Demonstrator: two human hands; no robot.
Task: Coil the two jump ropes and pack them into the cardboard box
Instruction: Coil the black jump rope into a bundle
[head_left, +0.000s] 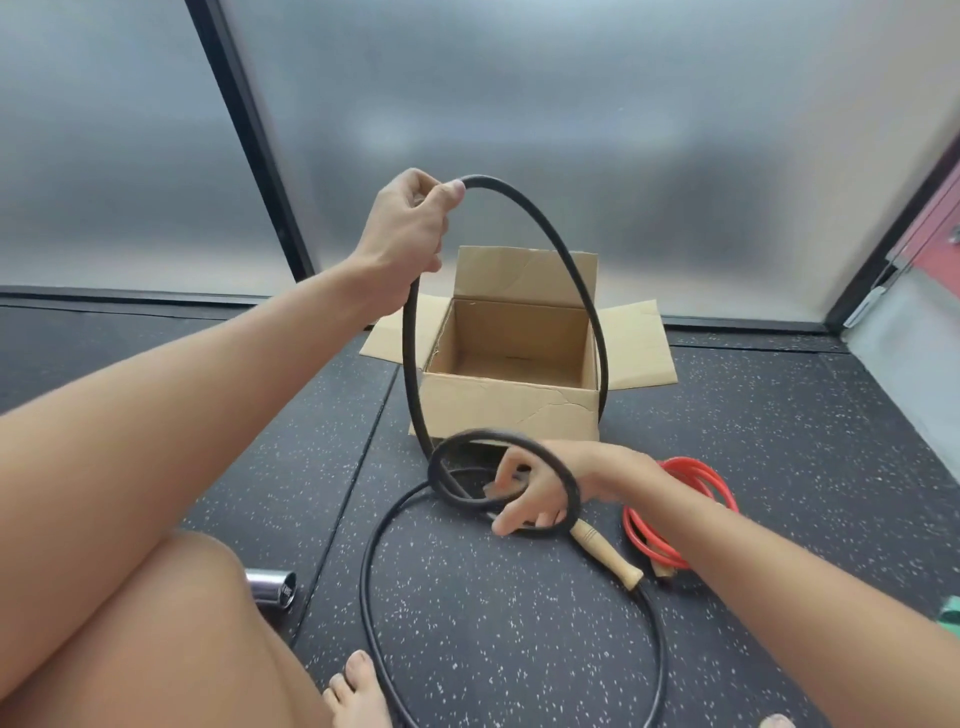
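Black jump rope (561, 249): a thick rubbery cord, judged light and limp yet springy; the turns are likely to spring open unless they are pinned where they cross, and little slip is expected in a bare grip.
Where to hold: the crossing of the turns beside the wooden handle (605, 551) is judged the best hold, with each new turn laid onto it.
Left hand (410, 223): closed round the cord at the top of a tall loop, which is held raised in front of the cardboard box (509, 410).
Right hand (530, 493): held low over the floor (779, 441), the fingers (519, 514) curled round a small, blurred coil just beside the handle; the exact pinch cannot be made out.
Loose cord: a wide loop is spread on the floor near a bare foot (358, 691).
Red jump rope (675, 514): coiled on the floor beside the right wrist, not yet boxed.
Box: stood open on the floor beyond both hands, flaps spread.
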